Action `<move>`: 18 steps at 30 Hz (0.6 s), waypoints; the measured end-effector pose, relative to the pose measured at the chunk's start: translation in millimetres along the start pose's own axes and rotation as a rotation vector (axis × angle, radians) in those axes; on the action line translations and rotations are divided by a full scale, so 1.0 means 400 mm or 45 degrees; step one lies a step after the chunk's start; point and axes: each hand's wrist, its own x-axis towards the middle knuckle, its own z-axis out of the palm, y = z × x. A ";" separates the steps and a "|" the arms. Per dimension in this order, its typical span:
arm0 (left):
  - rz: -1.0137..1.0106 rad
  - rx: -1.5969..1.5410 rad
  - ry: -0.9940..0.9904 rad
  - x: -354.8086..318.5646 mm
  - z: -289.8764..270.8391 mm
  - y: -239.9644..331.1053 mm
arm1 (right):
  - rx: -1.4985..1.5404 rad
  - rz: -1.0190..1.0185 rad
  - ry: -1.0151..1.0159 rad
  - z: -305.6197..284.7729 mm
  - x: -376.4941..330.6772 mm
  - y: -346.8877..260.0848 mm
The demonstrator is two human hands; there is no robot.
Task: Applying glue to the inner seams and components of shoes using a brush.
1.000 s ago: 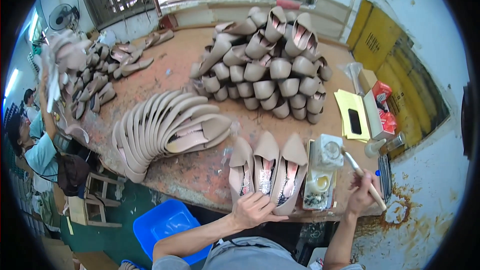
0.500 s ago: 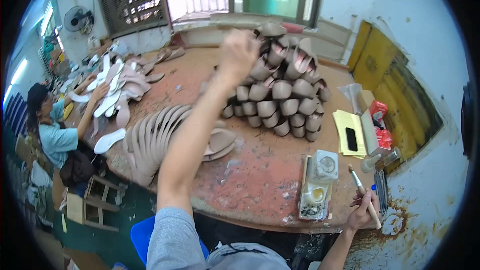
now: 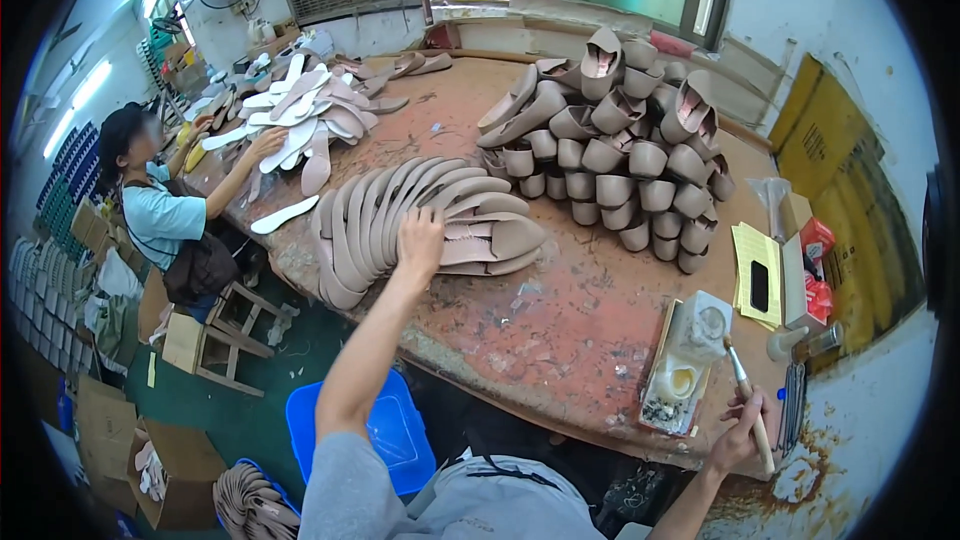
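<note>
My left hand (image 3: 420, 240) is on a fanned row of taupe shoes (image 3: 352, 205) lying on the workbench, its fingers curled down over one of them; the fingertips are partly hidden. At the right of the bench my right hand (image 3: 740, 425) grips a brush (image 3: 761, 430) by its wooden handle, bristles pointing up and away. Just left of the brush, a tray (image 3: 654, 380) carries a translucent block-shaped container (image 3: 703, 324) and a small cup of yellowish liquid (image 3: 682, 383). Beyond my left hand, many taupe shoes stand in a stacked pile (image 3: 615, 155), heels mostly facing me.
A phone (image 3: 760, 286) lies on yellow paper (image 3: 746, 262), beside a box with red packets (image 3: 817, 238). At the left, a co-worker (image 3: 165, 205) handles white and beige insoles (image 3: 300, 115). A wooden stool (image 3: 235, 335) and a blue plastic stool (image 3: 395, 430) stand below the bench.
My left hand has come back from the shoe pile, down and nearer, onto the fanned row. The right hand keeps hold of the brush. The view has shifted left.
</note>
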 end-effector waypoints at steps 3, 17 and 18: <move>0.118 -0.071 0.028 0.039 -0.021 -0.010 | 0.076 0.015 -0.009 0.015 -0.024 -0.021; 0.042 -0.193 -0.791 -0.127 -0.252 0.581 | 0.053 0.066 -0.079 -0.006 -0.059 -0.029; 0.081 -0.266 -0.577 -0.153 -0.275 0.614 | 0.044 0.061 -0.109 -0.014 -0.062 -0.026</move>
